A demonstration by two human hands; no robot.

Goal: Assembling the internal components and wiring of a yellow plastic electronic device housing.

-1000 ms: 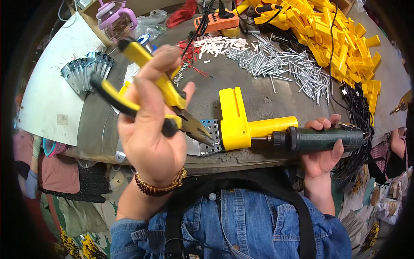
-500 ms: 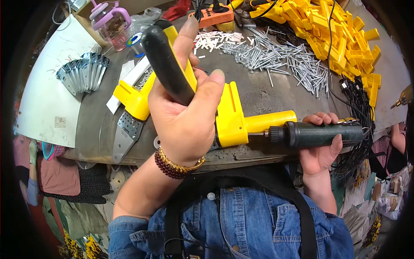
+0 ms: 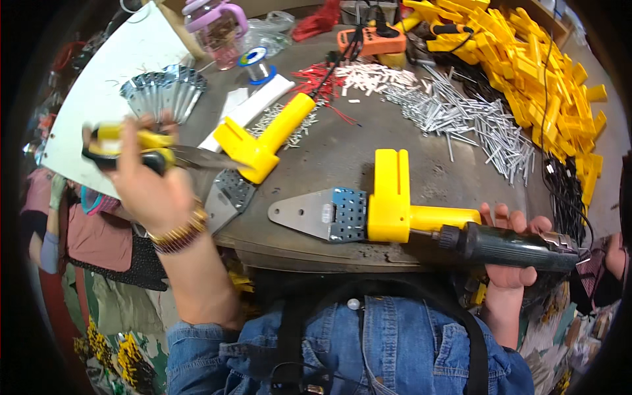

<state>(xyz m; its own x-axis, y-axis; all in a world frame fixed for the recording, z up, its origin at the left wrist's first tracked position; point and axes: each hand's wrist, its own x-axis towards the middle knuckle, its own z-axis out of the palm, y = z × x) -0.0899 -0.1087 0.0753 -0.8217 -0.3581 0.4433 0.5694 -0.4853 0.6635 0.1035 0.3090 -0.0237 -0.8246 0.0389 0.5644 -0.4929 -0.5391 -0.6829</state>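
1. Wrapped around the yellow-handled pliers, my left hand holds them out over the left edge of the worktable, steel nose pointing right.
2. Clasped in my right hand is the dark green electric screwdriver, lying level at the near edge.
3. Its tip enters a yellow plastic block that sits on a perforated metal plate.
4. Another yellow block lies near the pliers' nose.

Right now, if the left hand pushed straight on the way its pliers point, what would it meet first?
The left hand holds yellow-handled pliers pointing right. Their tips would first meet the loose yellow L-shaped plastic piece on the table. Height above the table is unclear, so they might pass just over it.
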